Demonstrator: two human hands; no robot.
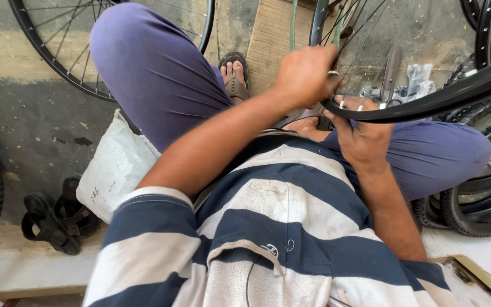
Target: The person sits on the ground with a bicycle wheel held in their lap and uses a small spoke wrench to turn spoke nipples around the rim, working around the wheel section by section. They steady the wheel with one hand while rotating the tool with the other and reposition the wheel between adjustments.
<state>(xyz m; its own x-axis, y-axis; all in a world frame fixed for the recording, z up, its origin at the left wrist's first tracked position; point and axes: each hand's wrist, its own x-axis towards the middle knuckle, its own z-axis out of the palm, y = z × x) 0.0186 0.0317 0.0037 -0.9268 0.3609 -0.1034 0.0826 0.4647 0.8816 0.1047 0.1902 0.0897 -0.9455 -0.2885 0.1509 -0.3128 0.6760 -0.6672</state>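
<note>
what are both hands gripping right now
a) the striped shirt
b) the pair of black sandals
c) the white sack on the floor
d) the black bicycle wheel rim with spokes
d: the left hand and the right hand both close on the black bicycle wheel rim with spokes above the lap; the white sack and the pair of black sandals lie untouched on the floor.

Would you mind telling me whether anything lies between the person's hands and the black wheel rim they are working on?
Nothing visible does. The left hand is closed on the black rim from above, and the right hand grips it from below, both touching it directly.
</note>
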